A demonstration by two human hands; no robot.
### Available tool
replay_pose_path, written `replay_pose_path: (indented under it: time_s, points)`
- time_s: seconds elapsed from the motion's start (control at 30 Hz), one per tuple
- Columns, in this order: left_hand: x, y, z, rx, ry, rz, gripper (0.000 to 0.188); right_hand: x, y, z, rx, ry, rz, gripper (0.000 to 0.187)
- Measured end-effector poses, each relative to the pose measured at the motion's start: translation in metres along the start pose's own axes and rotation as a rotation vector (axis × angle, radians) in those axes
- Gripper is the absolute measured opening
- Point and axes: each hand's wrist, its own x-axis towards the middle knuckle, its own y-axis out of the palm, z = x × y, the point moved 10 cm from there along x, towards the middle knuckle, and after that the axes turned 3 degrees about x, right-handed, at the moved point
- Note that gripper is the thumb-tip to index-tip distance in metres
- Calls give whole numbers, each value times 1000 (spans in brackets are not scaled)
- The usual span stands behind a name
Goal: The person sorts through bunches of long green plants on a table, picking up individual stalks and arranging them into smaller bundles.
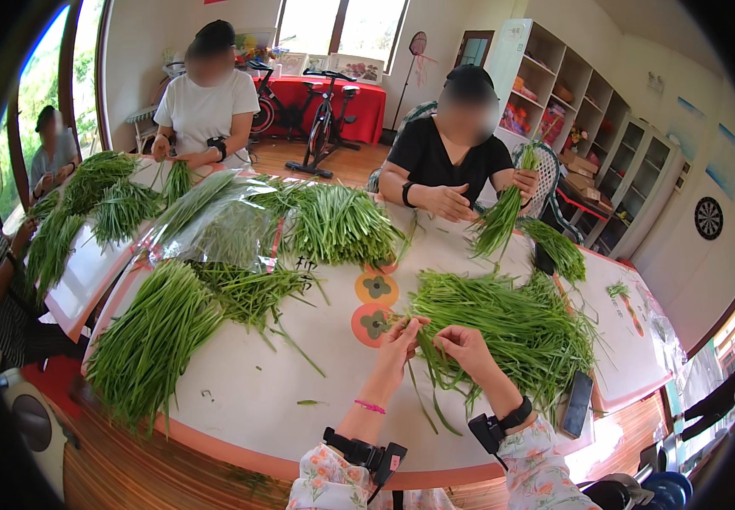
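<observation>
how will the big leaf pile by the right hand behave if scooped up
The leaf pile would probably sag when lifted, its blades being long and thin. It may shed some, since stray blades stick out around its edges.

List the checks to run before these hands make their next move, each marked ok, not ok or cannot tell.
1. Left hand holding green stalks: ok, at its fingertips.
2. Right hand gripping a stalk: cannot tell, detail too small.
3. Green pile within reach: ok, just beyond the right hand.
4. Phone well inside the table edge: not ok, lies near it.
5. White tabletop free of scraps: not ok, a loose green piece lies there.
</observation>
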Motion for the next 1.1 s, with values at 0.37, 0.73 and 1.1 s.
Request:
replay_pose_path:
  time_s: [0.37, 0.73, 1.1]
  points:
    - [10, -13, -12, -364, 178, 44, 18, -17, -51, 24, 145, -166, -236, 16]
    - [-3, 12, 0, -191, 12, -2, 18, -30, 1, 55, -200, -365, 17, 10]
    - [-2, 7, 4, -89, -1, 3, 19, -13, -8, 34, 550, -188, 110, 15]
